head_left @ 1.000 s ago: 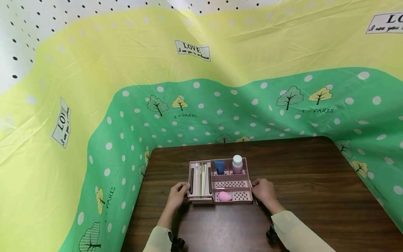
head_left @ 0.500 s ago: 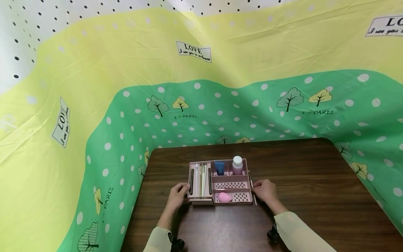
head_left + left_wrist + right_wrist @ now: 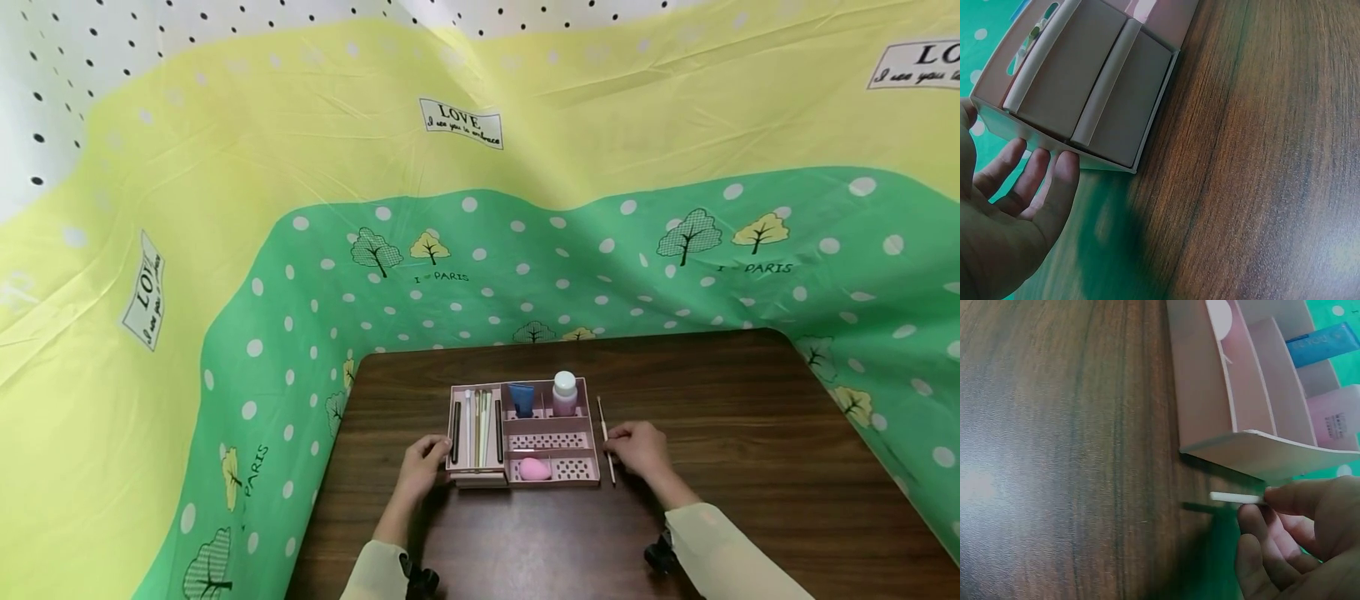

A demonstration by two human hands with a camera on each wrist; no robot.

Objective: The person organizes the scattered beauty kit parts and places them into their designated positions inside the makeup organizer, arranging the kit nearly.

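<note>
A pink organizer (image 3: 552, 425) with compartments stands on the dark wood table. My left hand (image 3: 423, 462) holds its left side, the thumb at the top edge and the fingertips against the side wall (image 3: 1035, 134). Just right of the organizer, my right hand (image 3: 637, 450) pinches a thin makeup brush (image 3: 603, 417) between thumb and fingers. The brush's pale handle end (image 3: 1229, 497) sticks out from the fingertips in the right wrist view, close over the table. Inside the organizer are several slim brushes and pencils (image 3: 480, 425), a pink makeup sponge (image 3: 534, 469), a blue tube (image 3: 522, 400) and a white-capped bottle (image 3: 565, 396).
Two drawers (image 3: 1075, 69) fill the front of the organizer's left part. A wood table (image 3: 750, 467) extends on every side of it. Behind and to the left hangs a yellow and green printed cloth (image 3: 525, 250).
My right hand has moved slightly right, away from the organizer, with the makeup brush, which now shows along its length beside the wall. The left hand and organizer have stayed in place.
</note>
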